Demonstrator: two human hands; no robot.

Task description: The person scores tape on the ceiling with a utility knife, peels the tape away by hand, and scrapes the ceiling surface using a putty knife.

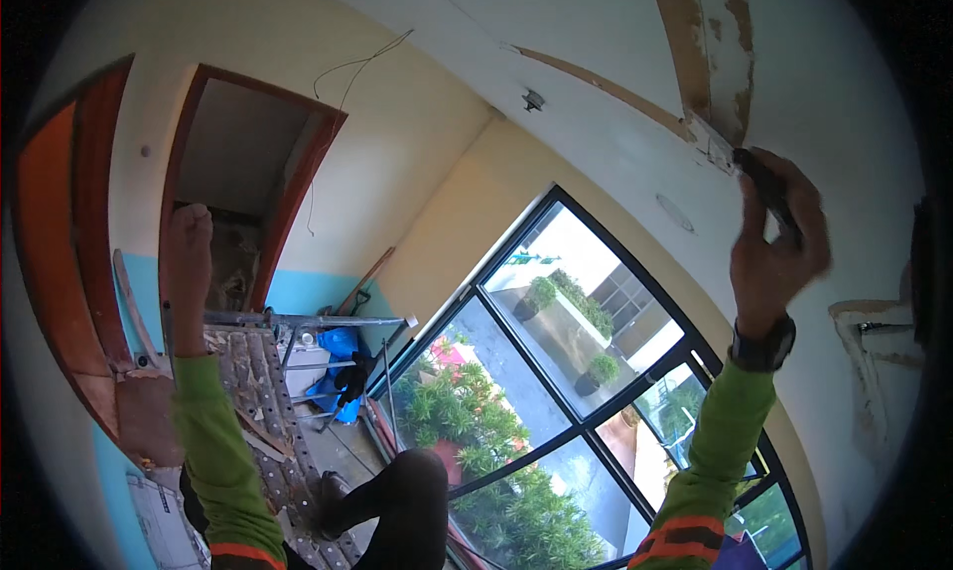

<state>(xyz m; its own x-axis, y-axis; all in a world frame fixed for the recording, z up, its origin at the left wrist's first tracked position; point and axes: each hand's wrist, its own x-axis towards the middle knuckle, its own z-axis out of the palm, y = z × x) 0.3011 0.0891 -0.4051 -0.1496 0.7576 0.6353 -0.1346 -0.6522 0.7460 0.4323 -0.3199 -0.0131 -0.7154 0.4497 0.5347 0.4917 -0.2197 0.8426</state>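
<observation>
My right hand (779, 227), with a dark watch (764, 347) on its wrist, is raised to the white ceiling (596, 34). Its fingers close round the dark handle of a putty knife (766, 188). The blade end meets the ceiling where bare brown strips (685, 44) run through the paint. My left hand (191, 237) is lifted at the left, its fingers curled into a fist in front of a doorway. A thin grey edge shows beside that wrist; whether the fist holds it is hard to see.
Below me is a perforated metal platform (263, 391) strewn with debris, with scaffold pipes (328, 321) and a blue bag (342, 344) beyond. A large black-framed window (576, 426) stands to the right. Loose wires (347, 66) hang from the ceiling, and a small fixture (533, 100) juts out.
</observation>
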